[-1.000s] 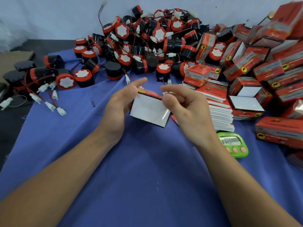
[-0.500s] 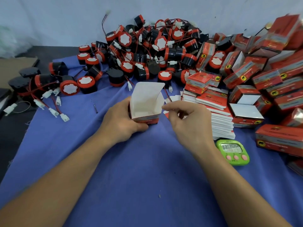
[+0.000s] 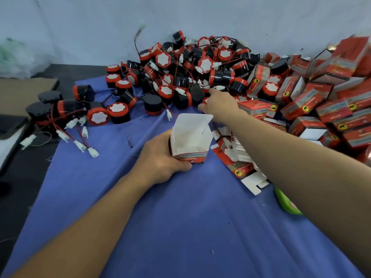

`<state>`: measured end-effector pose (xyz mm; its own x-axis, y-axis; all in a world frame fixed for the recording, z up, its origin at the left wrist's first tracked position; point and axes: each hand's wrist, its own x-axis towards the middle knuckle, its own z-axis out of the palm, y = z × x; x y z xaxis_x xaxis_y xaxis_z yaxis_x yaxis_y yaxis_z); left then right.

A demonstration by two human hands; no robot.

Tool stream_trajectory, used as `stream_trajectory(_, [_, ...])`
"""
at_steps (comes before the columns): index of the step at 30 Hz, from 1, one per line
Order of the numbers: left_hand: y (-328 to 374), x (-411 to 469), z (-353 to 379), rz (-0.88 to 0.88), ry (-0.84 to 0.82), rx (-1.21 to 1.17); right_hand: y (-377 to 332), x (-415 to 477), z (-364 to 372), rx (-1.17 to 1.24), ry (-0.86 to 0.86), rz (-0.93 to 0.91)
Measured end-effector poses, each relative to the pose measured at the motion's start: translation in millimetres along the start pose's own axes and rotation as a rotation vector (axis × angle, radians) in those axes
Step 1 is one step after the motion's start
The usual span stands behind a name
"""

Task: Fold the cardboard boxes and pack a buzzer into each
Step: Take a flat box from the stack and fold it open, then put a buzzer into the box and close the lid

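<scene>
Blue cloth (image 3: 180, 227) covers the bench; at frame centre the left hand (image 3: 160, 159) curls its fingers round an upright box (image 3: 190, 141), mouth up, lid flap raised on the far side; beyond, the right hand (image 3: 218, 103) reaches the buzzer pile (image 3: 180, 77), its grip hidden.

on my feed the open cardboard box (image 3: 190, 137) reads red outside, plain white inside. the cloth table cover (image 3: 180, 227) under it is solid blue. i see the round plastic buzzers (image 3: 118, 110) as black bodies with red rims and white faces, trailing thin red and black wires (image 3: 136, 42) to white plugs (image 3: 93, 152). the closed red cardboard boxes (image 3: 301, 105) carry a yellow disc with a black animal. the plastic timer (image 3: 287, 203) is bright green.
</scene>
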<state>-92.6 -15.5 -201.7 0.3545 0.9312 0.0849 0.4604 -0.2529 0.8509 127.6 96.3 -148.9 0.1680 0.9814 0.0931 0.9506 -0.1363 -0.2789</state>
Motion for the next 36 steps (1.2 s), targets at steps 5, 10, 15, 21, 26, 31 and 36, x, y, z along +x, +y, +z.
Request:
stream_trajectory(5, [-3.2,0.5,-1.6,0.007,0.002,-0.017,-3.7,10.3,17.9,-0.158,-0.056,-0.043])
stream_trajectory(10, [-4.2,0.8,-3.0,-0.013,0.003,0.022,-0.1,-17.9,-16.8,0.373,0.078,-0.044])
stream_trajectory(15, [3.9,-2.9,2.8,0.042,-0.044,0.051,-1.3,-93.3,-92.0,0.741,0.451,-0.079])
stream_trajectory(21, [11.4,-4.9,11.2,0.073,-0.070,0.015,-13.3,-192.0,-146.2,0.503,0.423,-0.455])
stream_trajectory(26, [13.0,-6.2,15.6,0.122,-0.082,0.060,-34.8,-210.1,-101.5,-0.076,0.153,-0.523])
stream_trajectory(31, [12.4,-2.7,21.6,0.126,-0.058,0.179,-34.0,-207.6,-51.9,-0.221,0.034,-0.502])
stream_trajectory(36, [9.1,-2.7,19.8,0.131,-0.064,0.195,-31.2,-198.0,-39.6,-0.194,-0.011,-0.441])
